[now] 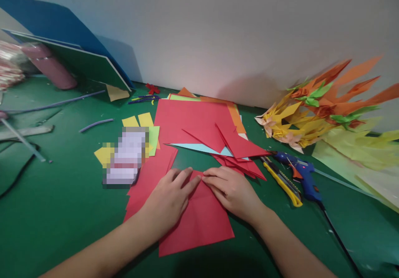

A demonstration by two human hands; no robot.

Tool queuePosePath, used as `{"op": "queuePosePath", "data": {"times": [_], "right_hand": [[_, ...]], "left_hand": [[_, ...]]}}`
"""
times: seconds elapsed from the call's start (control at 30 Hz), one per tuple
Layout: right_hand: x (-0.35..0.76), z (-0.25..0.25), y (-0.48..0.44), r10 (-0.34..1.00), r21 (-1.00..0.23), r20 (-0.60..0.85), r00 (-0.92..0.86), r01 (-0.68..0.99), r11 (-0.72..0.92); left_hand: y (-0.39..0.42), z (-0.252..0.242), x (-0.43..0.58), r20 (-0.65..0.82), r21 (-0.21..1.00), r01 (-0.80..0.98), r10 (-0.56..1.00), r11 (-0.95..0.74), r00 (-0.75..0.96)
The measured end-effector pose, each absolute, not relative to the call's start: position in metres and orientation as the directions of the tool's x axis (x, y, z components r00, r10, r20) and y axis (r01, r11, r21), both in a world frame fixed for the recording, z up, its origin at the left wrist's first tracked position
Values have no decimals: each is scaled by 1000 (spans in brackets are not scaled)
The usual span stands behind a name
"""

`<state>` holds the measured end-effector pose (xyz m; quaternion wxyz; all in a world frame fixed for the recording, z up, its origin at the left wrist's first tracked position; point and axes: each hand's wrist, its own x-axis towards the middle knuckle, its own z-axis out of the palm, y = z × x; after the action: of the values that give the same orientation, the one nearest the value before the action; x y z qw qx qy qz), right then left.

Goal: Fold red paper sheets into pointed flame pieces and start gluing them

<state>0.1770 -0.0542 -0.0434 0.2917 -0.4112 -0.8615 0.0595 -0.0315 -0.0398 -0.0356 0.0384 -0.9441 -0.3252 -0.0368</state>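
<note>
A red sheet of paper (207, 220) lies on the table in front of me, with faint crease lines across it. My left hand (174, 193) rests over its upper left part, fingers closed on the top edge. From the other side, my right hand (232, 186) pinches the same edge, its fingertips close to those of the left. What the fingertips hold there is partly hidden. Under my left forearm, more red sheets (152, 174) are fanned out. Just beyond my right hand, folded pointed red pieces (240, 145) lie in a loose pile.
Behind is a stack of coloured paper (190, 118). A phone (126, 157) lies on the left among yellow slips. To the right are a yellow utility knife (282, 182), a blue glue gun (307, 178) with its cord, and folded paper flowers (321, 103). A pink bottle (51, 66) leans at the far left.
</note>
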Motion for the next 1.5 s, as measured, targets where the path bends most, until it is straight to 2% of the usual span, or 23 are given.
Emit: {"op": "queuePosePath", "data": {"times": [0.27, 0.37, 0.53, 0.67, 1.0, 1.13, 1.23, 1.5], "right_hand": [[170, -39, -56, 790, -402, 441, -425, 694, 598], [169, -42, -53, 799, -362, 431, -420, 731, 579], [168, -51, -49, 789, -221, 369, -491, 778, 588], [169, -50, -49, 792, -196, 372, -484, 793, 576], [181, -43, -55, 815, -261, 459, -354, 823, 504], [179, -45, -55, 824, -361, 483, -297, 790, 496], [174, -47, -55, 845, -439, 476, -244, 767, 469], [167, -47, -54, 900, -509, 377, -220, 762, 400]], "left_hand": [[-40, -34, -32, 79, -48, 612, 608, -789, 790], [-40, -34, -31, 70, -44, 614, 610, -788, 789], [-39, -33, -30, 82, -49, 617, 612, -785, 786], [-40, -32, -30, 94, -45, 618, 612, -785, 785], [-41, -33, -32, 90, -16, 631, 627, -776, 774], [-40, -34, -33, 106, -10, 618, 614, -786, 782], [-40, -34, -32, 111, 6, 621, 618, -784, 779], [-41, -33, -32, 125, 46, 628, 628, -777, 768]]}}
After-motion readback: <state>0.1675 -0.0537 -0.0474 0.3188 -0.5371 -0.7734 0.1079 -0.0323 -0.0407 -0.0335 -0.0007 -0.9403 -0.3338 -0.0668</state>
